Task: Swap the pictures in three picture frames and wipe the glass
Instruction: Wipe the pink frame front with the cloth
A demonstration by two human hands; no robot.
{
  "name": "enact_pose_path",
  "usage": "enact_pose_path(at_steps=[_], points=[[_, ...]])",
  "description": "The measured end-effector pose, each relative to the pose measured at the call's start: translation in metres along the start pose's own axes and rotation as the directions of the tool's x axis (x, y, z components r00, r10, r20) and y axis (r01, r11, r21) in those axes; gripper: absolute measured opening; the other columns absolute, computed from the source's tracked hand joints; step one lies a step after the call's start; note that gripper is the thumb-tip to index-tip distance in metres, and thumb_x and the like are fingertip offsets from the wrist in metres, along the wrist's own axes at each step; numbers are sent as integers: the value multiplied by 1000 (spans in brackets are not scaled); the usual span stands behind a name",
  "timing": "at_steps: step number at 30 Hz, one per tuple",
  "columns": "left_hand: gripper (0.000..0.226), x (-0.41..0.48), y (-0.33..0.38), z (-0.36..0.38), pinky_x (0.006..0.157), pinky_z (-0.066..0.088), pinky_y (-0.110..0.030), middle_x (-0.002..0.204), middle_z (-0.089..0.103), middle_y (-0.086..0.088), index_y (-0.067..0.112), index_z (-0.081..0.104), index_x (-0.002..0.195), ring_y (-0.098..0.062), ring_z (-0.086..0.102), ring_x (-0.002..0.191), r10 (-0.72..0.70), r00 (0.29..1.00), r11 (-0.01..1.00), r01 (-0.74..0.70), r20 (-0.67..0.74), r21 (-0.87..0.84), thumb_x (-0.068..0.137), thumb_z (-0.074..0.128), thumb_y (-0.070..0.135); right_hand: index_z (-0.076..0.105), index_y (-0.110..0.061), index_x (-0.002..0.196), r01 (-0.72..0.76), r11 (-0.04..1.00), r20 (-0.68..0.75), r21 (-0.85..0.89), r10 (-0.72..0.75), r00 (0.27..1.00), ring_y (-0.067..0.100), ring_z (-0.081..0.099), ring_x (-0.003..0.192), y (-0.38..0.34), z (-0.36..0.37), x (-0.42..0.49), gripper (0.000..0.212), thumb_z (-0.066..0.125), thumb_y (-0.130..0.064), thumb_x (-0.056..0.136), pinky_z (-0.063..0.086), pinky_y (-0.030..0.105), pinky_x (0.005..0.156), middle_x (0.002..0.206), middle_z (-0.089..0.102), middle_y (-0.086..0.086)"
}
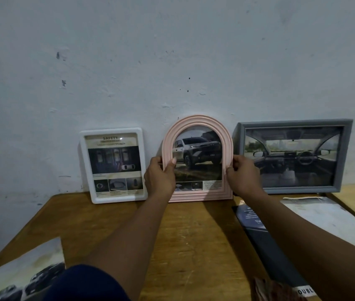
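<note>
Pink arched frame [197,120] stands on its bottom edge at the back of the table, held on both sides. The left hand [160,177] grips its left side, thumb laid on the front of the rim and fingers curled behind. The right hand [242,177] grips the right side at about the same height, fingers wrapped round the edge. Both forearms reach straight forward over the table, and a dark blue sleeve [89,283] shows at the bottom of the view. Whether the frame's back touches the wall cannot be told.

Behind its glass is a truck picture [198,153] with a strip of small photos and text below.

Just to the left stands a white frame [117,199], tilted slightly, holding a safety page [113,164] headed "SAFETY". Just to the right stands a wider grey frame [298,189] with a car-interior picture [291,157] showing a dashboard and steering wheel. All three frames line up along the pale, scuffed wall [172,51].

On the wooden table [194,235], a dark brochure [263,242] lies under the right forearm, with a white sheet [333,220] beside it further right. A loose print [20,272] of vehicles lies at the near left corner.
</note>
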State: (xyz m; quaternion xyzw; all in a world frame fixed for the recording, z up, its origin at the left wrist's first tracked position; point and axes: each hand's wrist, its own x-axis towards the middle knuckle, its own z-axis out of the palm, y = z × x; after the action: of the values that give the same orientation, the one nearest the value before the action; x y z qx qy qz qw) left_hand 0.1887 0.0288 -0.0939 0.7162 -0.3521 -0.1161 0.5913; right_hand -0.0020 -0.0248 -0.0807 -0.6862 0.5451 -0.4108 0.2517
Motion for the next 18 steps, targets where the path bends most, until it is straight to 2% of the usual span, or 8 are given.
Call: enact_pose_path(at_steps=[4, 7, 9, 11, 13, 16, 18], points=[[33, 0, -3, 2, 56, 36, -19, 102, 66, 1, 15, 62, 117, -17, 59, 88, -9, 1000, 1000, 9, -2, -6, 99, 63, 42, 63, -8, 119, 16, 999, -36, -41, -18, 999, 31, 68, 102, 3, 6, -3, 24, 57, -15, 97, 53, 33, 82, 110, 70, 12], [38, -3, -5, 0, 59, 38, -17, 111, 66, 0, 15, 58, 125, -15, 60, 93, -6, 1000, 1000, 7, 10, -20, 98, 64, 41, 63, -6, 117, 1, 999, -31, -54, -2, 1000, 31, 65, 105, 1, 5, -7, 23, 56, -16, 98, 47, 28, 81, 111, 69, 13], [44, -7, -6, -3, 67, 44, -19, 122, 65, -2, 16, 55, 134, -17, 61, 102, 3, 1000, 1000, -3, 21, -17, 98, 65, 39, 62, -7, 117, -10, 999, -21, -47, 9, 1000, 33, 66, 106, -2, 3, -9, 23, 58, -17, 97, 51, 32, 84, 113, 69, 13], [51, -12, -5, -7, 84, 53, -31, 132, 61, -4, 17, 50, 142, -23, 61, 115, 12, 1000, 1000, -12, 28, 11, 98, 65, 37, 62, -8, 114, -18, 999, -21, -51, 17, 1000, 33, 67, 104, -5, 0, -13, 21, 59, -18, 96, 55, 38, 85, 111, 69, 13], [53, -18, -1, -12, 97, 53, -40, 138, 57, -5, 18, 46, 146, -26, 57, 124, 16, 999, 999, -18, 39, 37, 99, 64, 35, 61, -9, 116, -13, 999, -22, -53, 12, 1000, 32, 67, 104, -10, -5, -19, 22, 57, -19, 97, 56, 37, 84, 112, 69, 13], [50, -29, 4, -24, 98, 52, -40, 138, 55, -5, 20, 45, 145, -27, 55, 125, 45, 998, 996, -48, 45, 78, 99, 63, 31, 54, -9, 132, 0, 999, 0, -36, 0, 1000, 30, 64, 109, -20, -13, -32, 36, 58, -18, 97, 53, 36, 86, 120, 65, 13], [52, -35, 7, -37, 100, 53, -45, 140, 53, -3, 22, 43, 146, -27, 53, 128, 44, 998, 993, -48, 39, 104, 99, 63, 32, 57, -10, 130, 26, 1000, 26, -16, -26, 999, 26, 64, 101, -30, -15, -40, 35, 60, -15, 95, 52, 34, 84, 114, 66, 11]])
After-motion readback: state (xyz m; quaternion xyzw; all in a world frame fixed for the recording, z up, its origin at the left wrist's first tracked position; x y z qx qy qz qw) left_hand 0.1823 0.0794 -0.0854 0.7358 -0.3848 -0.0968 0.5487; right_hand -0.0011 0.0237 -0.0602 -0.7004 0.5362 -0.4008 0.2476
